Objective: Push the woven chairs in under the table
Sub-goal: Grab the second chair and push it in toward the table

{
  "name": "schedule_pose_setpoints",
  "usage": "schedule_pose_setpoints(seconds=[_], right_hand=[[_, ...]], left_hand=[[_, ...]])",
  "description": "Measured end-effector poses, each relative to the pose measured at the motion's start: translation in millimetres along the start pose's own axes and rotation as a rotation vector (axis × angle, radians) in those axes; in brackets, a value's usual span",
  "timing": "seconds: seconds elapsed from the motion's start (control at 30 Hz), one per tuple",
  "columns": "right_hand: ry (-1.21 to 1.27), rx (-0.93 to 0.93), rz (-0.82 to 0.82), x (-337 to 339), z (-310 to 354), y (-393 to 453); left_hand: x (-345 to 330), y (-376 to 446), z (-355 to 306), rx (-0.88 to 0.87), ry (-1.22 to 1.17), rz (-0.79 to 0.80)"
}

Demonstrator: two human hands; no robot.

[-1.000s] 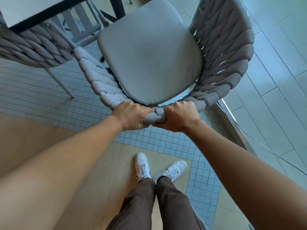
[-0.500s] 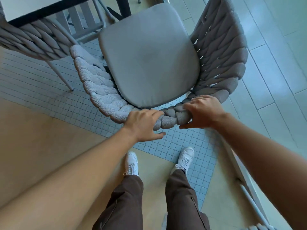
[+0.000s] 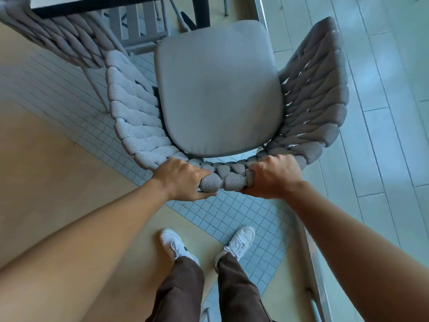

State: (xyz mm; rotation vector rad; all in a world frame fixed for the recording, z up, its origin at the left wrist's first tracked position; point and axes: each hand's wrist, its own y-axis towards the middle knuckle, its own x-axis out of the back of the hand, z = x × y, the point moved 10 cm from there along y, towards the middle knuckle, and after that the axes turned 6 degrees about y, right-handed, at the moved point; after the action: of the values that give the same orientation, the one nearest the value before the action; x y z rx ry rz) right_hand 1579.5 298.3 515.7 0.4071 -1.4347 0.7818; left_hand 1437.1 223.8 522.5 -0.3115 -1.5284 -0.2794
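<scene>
Nearest, I log both hands clenched on the woven chair point(image 3: 137, 117) backrest, lower centre: left hand point(image 3: 183, 180), right hand point(image 3: 272, 176). Beyond: grey seat cushion point(image 3: 218, 94); desk point(image 3: 111, 4) edge, upper left; second woven chair point(image 3: 62, 40) beside it.

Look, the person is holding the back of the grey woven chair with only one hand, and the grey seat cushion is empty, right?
Not quite. The head view shows both hands gripping the back rim of the grey woven chair: the left hand and the right hand. The grey seat cushion is indeed empty.
</scene>
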Motion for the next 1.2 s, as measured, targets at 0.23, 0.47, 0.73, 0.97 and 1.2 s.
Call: schedule_pose_setpoints(seconds=[0.23,0.47,0.73,0.97,1.2], right_hand=[[0.018,-0.033,-0.079,11,-2,14],[0.022,-0.041,-0.058,7,11,4],[-0.024,-0.004,-0.039,2,13,3],[0.037,-0.032,0.185,-11,6,-9],[0.156,0.043,0.329,23,34,-16]], left_hand=[[11,11,13,-0.013,0.006,-0.053],[9,0,11,-0.077,0.009,-0.059],[-2,-5,12,-0.065,-0.020,0.052],[-15,-10,8,0.070,-0.038,0.283],[30,-43,15,0.258,-0.156,0.350]])
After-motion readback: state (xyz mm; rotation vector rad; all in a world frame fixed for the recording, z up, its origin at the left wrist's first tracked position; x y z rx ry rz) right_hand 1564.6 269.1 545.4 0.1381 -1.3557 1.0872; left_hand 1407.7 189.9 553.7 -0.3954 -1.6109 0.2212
